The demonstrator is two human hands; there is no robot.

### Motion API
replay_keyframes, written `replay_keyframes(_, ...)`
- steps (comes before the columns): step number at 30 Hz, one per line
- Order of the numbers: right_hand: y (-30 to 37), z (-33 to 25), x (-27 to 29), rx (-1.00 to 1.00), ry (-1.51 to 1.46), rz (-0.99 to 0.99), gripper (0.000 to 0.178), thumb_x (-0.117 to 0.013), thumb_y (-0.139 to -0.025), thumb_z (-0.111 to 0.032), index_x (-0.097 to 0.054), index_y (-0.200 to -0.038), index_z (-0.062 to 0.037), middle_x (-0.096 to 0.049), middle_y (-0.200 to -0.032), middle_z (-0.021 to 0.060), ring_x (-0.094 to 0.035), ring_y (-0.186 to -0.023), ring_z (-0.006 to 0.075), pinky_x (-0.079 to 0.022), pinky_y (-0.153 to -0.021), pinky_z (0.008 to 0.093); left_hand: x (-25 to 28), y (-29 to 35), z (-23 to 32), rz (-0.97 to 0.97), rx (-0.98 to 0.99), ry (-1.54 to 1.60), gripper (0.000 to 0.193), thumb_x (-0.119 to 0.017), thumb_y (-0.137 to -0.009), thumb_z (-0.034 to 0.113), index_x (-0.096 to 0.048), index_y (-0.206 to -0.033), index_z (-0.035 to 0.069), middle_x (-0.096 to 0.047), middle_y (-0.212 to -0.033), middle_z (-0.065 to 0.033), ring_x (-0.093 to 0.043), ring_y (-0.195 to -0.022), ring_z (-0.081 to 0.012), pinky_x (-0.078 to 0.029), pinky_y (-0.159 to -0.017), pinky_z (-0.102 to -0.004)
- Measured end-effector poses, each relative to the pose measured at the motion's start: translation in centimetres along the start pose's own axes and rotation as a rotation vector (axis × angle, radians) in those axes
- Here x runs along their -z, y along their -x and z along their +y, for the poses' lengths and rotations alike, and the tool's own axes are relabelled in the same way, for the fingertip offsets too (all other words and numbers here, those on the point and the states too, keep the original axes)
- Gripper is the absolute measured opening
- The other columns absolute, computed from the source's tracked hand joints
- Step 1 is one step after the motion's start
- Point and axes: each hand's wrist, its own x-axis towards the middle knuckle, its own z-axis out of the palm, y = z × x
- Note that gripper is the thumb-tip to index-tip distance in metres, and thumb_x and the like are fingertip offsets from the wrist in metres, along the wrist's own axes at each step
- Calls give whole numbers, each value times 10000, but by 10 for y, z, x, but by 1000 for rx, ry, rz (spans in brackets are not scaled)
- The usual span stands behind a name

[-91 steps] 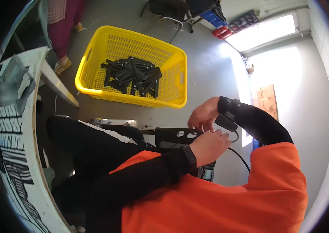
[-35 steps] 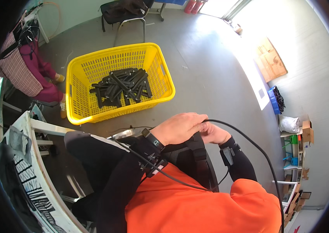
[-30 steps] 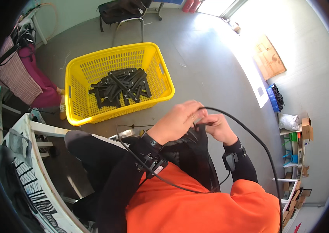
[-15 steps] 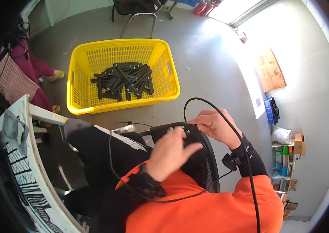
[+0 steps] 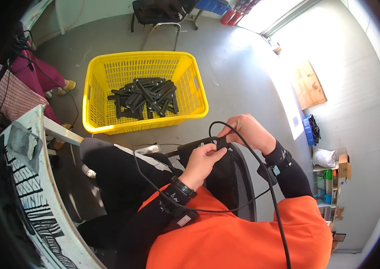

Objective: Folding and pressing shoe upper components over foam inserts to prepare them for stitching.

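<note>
A grey floor (image 5: pixel 239 85) spreads under a yellow basket (image 5: pixel 146 127), with a chair (image 5: pixel 165 25) beyond it, bearing a black bag (image 5: pixel 161 10). A white table (image 5: pixel 49 179) stands at the left, a grey cloth (image 5: pixel 19 143) on its corner; behind it are another person's legs (image 5: pixel 46 74). Along the bright wall at the right are a cardboard sheet (image 5: pixel 310 85), a blue bin (image 5: pixel 308 130) and a white sack (image 5: pixel 325 157).

The left hand (image 5: pixel 201 163) has thumb and fingertips pinched on a small black strip (image 5: pixel 222 143). The right hand (image 5: pixel 248 133) has its fingers drawn together at the strip's other side. The strip is between the hands, at the upper edge of a black mesh panel (image 5: pixel 239 179) by the lap. A black cable (image 5: pixel 261 157) arcs over the right forearm.

There is one basket, one chair, one bin, one sack and two red cylinders (image 5: pixel 228 18); the black pieces (image 5: pixel 147 95) heaped inside the basket overlap too much to count.
</note>
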Motion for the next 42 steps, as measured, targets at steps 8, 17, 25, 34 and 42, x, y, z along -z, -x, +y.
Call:
replay_keyframes(8, -27, 2, 16, 18, 48, -305, 225, -775, -889, -99, -811, -1112, -106, -784, -876, 131, -708, -707, 241, -556, -714, 325, -1, -23, -29, 253, -309, -105, 283, -717, -1008, 245, -645, -836, 33, -574, -677, 36, -460, -627, -64, -385, -589, -288)
replay_keyframes(17, -4, -21, -15, 124, 107, -355, 317, -760, -890, -233, -753, -1140, -40, -758, -965, 190, -714, -864, 340, -561, -815, 394, 54, -9, -9, 16, -192, -579, 275, -734, -983, 247, -703, -1033, -21, -722, -845, -48, -658, -782, -128, -505, -708, -294)
replay_keyframes(25, 40, -145, -16, 1, 366, -652, 243, -746, -933, -261, -719, -1020, -35, -719, -998, 170, -694, -866, 314, -531, -690, 390, 128, 125, -14, 155, -253, -684, 288, -707, -978, 157, -663, -1211, -6, -748, -1022, -122, -726, -951, -207, -567, -840, -328)
replay_keyframes(34, -28, -220, -16, 579, -1710, -143, 199, -519, -1061, -240, -456, -925, -110, -389, -760, 11, -378, -659, 117, -330, -555, 263, 138, 220, -37, -157, -412, -250, 604, -683, -985, 65, -457, -1545, 45, -559, -1503, -134, -515, -1394, -246, -401, -1187, -373)
replay_keyframes(42, -90, -322, -22, 752, -527, -193, 181, -638, -1020, -192, -617, -1017, -12, -601, -805, 16, -543, -642, 91, -438, -594, 227, 103, 209, 38, -18, -582, 432, 398, -454, -1136, 241, -496, -1447, -4, -647, -1365, -218, -719, -1127, -301, -596, -925, -328)
